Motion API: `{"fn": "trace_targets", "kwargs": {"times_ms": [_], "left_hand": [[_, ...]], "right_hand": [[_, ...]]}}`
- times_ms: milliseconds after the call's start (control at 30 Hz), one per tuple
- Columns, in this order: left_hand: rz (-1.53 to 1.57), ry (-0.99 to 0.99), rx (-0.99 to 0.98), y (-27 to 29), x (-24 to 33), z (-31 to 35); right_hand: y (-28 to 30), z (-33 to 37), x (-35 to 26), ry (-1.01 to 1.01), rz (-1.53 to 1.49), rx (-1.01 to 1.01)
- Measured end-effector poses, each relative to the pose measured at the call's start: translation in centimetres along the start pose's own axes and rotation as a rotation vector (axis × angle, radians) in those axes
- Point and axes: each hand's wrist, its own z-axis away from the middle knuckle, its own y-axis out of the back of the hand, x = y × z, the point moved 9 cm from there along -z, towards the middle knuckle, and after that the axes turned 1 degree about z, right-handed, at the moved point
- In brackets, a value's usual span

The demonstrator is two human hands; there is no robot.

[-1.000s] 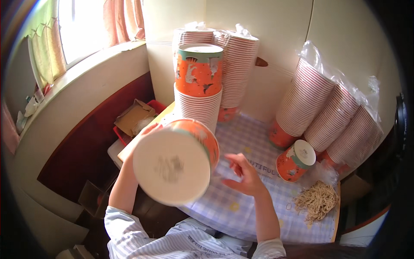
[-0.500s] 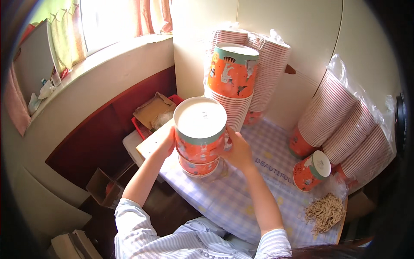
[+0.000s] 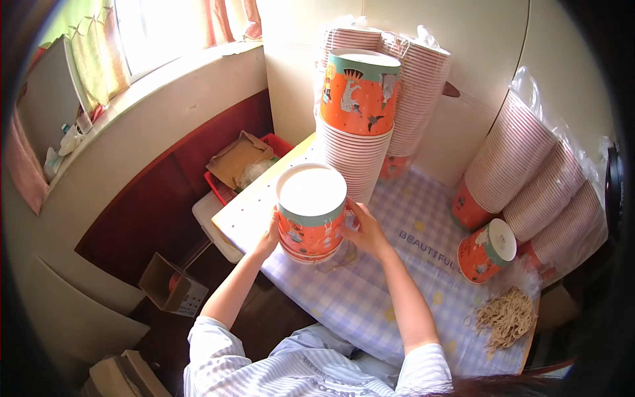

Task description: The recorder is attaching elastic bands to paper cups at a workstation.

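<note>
An orange paper bucket [image 3: 305,228] with a green band and white base stands upside down near the table's left edge. My left hand [image 3: 268,233] grips its left side. My right hand [image 3: 367,231] holds the right side, thumb and fingers spread around the wall. White rims show just under it, so it sits over at least one other bucket. Clear plastic lies crumpled by its foot. Right behind rises a tall stack of upturned paper buckets [image 3: 355,159], its top one showing a full orange printed wall.
Plastic-wrapped bucket stacks [image 3: 423,92] stand at the back, and more wrapped stacks [image 3: 503,159] lean at right. A single bucket [image 3: 479,261] tilts beside a heap of tan rubber bands [image 3: 508,319]. A checked cloth [image 3: 423,291] covers the table. A red basket [image 3: 278,142] holds cardboard.
Both hands have lowered the bucket over the one beneath, whose printed wall is now covered. The whole view has shifted slightly.
</note>
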Motion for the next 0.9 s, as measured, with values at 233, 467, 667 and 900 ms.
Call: {"fn": "trace_targets", "kwargs": {"times_ms": [233, 467, 667, 900], "left_hand": [[-0.114, -0.193, 0.086, 0.0, 0.5, 0.8], [-0.119, -0.203, 0.098, 1.2, -2.0, 0.4], [-0.138, -0.095, 0.047, 0.2, -1.0, 0.8], [-0.089, -0.182, 0.061, 0.8, -3.1, 0.0]], "right_hand": [[-0.4, 0.2, 0.1, 0.013, -0.081, -0.016], [-1.4, 0.0, 0.1, 0.029, -0.087, -0.006], [-1.2, 0.3, 0.6, 0.058, -0.073, 0.008], [-1.8, 0.3, 0.7, 0.063, -0.059, 0.001]]}}
